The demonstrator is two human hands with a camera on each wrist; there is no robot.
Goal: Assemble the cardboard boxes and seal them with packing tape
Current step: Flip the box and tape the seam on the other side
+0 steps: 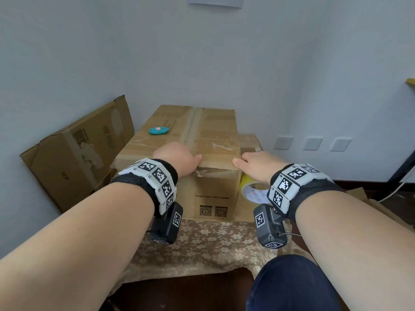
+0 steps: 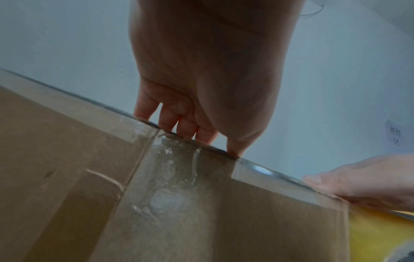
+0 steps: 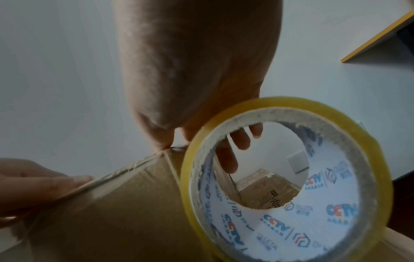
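cardboard, brown and corrugated, makes up the box (image 1: 193, 153) that stands on the table (image 1: 202, 241) toward its far edge, flaps closed and glossy clear tape already run along the top seam and over the near top edge. the left hand (image 1: 177, 157) rests on that near edge, its fingers (image 2: 186, 124) straight and pressed down on the tape where it folds over; they curl round nothing. the right hand (image 1: 258, 163) lies at the box's near right corner, thumb flat along the edge, while the tape roll (image 1: 253, 191) hangs just below it against the box's right side. the right wrist view shows some fingers (image 3: 237, 141) through the roll's core, but whether they carry the roll i cannot tell.

the box looks light and probably empty, so it may slide on the patterned cloth if pushed from one side. its walls seem stiff at edges and corners and likely soft mid-panel, so best held at two opposite corners or pinned from above. the tape film looks thin, slick on its back, and prone to wrinkle, as it has near the seam.

readable print: "cctv" repeated inside the roll's core; the box front carries two qr codes and an upside-down size line, mostly too small to read. a teal cutter (image 1: 159, 130) sits on top, and a flattened carton (image 1: 74, 153) marked "scp" leans by the table's left edge.
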